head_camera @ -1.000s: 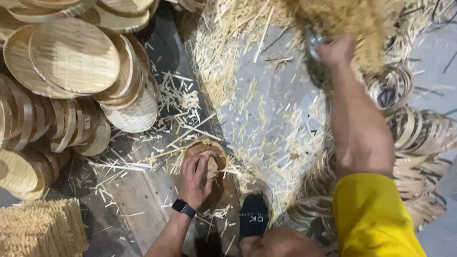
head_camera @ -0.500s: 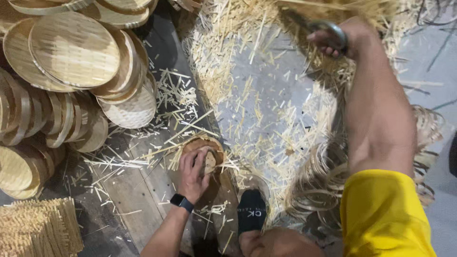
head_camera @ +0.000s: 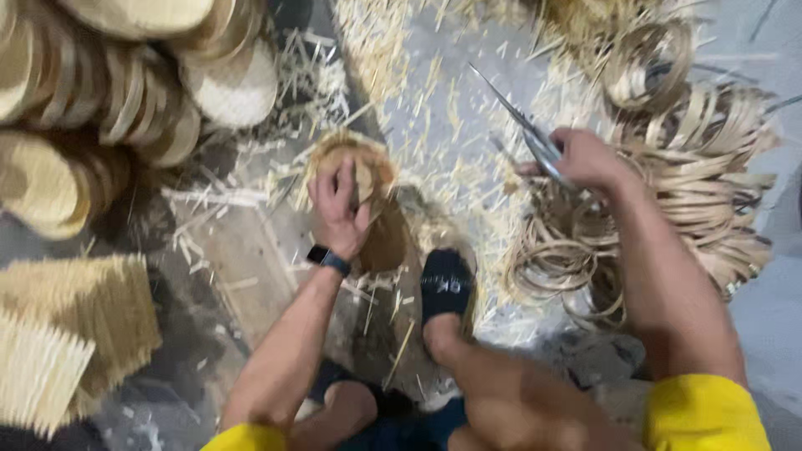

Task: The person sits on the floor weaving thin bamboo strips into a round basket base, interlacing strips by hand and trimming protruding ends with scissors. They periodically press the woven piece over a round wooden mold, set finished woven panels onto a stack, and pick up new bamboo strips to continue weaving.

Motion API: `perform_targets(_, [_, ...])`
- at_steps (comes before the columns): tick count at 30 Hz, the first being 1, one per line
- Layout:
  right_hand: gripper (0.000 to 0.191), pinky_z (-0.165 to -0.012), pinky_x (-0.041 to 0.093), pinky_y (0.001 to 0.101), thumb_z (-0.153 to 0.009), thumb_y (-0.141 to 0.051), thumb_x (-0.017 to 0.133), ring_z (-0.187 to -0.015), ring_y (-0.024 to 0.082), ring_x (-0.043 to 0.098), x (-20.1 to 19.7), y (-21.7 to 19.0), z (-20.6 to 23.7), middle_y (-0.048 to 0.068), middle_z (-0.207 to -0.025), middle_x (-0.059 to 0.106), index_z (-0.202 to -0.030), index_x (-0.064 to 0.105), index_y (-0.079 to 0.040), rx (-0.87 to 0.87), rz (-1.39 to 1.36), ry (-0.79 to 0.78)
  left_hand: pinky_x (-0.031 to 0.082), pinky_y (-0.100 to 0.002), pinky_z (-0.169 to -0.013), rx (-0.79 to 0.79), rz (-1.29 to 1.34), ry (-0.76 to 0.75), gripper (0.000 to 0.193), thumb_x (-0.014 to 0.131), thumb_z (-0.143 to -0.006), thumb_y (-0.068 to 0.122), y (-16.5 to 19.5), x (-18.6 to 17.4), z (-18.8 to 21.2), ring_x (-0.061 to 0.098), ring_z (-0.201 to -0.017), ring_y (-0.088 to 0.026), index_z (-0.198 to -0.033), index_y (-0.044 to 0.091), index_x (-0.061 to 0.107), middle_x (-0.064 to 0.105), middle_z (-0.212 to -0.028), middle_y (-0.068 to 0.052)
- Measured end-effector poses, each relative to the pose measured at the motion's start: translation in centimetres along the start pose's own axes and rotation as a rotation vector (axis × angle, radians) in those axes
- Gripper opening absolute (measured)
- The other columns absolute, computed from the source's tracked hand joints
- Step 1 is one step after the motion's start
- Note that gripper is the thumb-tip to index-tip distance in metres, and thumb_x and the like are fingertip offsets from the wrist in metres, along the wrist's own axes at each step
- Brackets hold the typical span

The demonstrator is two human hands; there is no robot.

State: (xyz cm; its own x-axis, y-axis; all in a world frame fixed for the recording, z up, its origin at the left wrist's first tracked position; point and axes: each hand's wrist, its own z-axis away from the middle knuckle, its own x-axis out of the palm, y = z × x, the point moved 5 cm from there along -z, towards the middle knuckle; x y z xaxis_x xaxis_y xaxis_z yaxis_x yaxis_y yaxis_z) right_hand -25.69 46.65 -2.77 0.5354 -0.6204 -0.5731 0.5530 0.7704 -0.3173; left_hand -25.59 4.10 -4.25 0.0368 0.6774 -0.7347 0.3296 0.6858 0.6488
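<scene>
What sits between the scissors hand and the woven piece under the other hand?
Nothing solid visible. The right hand holds the scissors off to the side of the woven piece, which the left hand presses down. Between them lies only open floor strewn with loose slivers. The foot sits below that path.

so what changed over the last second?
The right hand came down from the far heap of bamboo strips toward the near coils of bamboo rings, still gripping the metal blade. The left hand stayed pressed on the small round woven piece on the wooden block. The foot in the black sock did not move.
</scene>
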Motion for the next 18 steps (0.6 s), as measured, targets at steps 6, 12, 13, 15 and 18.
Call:
perform_targets(6, [0.065,-0.069,0.051,0.0440,-0.080,-0.065,0.077,-0.074,0.026,0.064,13.8,0.0,6.9,0.012,-0.077,0.068,-0.096,0.072,-0.003,-0.086,-0.038,0.121,0.031,-0.061,-0.113,-0.015,-0.147,0.087,0.094,0.074,-0.064,0.008,0.4,1.3,4.1,0.047,-0.125,-0.046,-0.153,0.011,0.045,0.052,-0.134,-0.023])
perform_targets(12, [0.067,-0.076,0.052,0.0445,-0.076,-0.063,0.078,-0.084,0.029,0.066,18.1,-1.2,8.1,0.015,-0.091,0.066,-0.108,0.068,-0.004,-0.257,-0.122,0.159,0.038,-0.055,-0.112,-0.149,0.007,0.011,0.083,0.079,-0.070,0.004,-1.9,1.5,4.6,0.045,-0.122,-0.045,-0.147,0.016,0.050,0.053,-0.128,-0.019])
perform_targets(13, [0.067,-0.078,0.052,0.0454,-0.077,-0.063,0.078,-0.088,0.030,0.066,17.9,-1.4,7.7,0.016,-0.095,0.066,-0.109,0.068,-0.005,-0.251,-0.102,0.151,0.038,-0.054,-0.112,-0.096,0.020,-0.031,0.084,0.076,-0.069,0.002,-1.7,1.5,4.4,0.045,-0.123,-0.044,-0.147,0.016,0.050,0.053,-0.129,-0.019])
perform_targets(15, [0.067,-0.082,0.051,0.0482,-0.079,-0.062,0.077,-0.095,0.034,0.064,16.9,-2.4,7.2,0.018,-0.101,0.065,-0.113,0.067,-0.005,-0.336,-0.004,0.206,0.039,-0.053,-0.112,0.004,0.048,-0.125,0.085,0.072,-0.067,-0.001,-1.2,1.2,4.4,0.046,-0.125,-0.043,-0.148,0.015,0.050,0.052,-0.131,-0.020])
perform_targets(18, [0.064,-0.086,0.050,0.0511,-0.083,-0.057,0.076,-0.099,0.039,0.062,15.8,-5.3,6.3,0.020,-0.103,0.062,-0.115,0.065,-0.002,-0.527,0.228,0.339,0.039,-0.052,-0.115,0.008,0.037,-0.277,0.082,0.068,-0.072,-0.006,-0.6,0.9,4.8,0.045,-0.128,-0.044,-0.150,0.014,0.051,0.053,-0.135,-0.018])
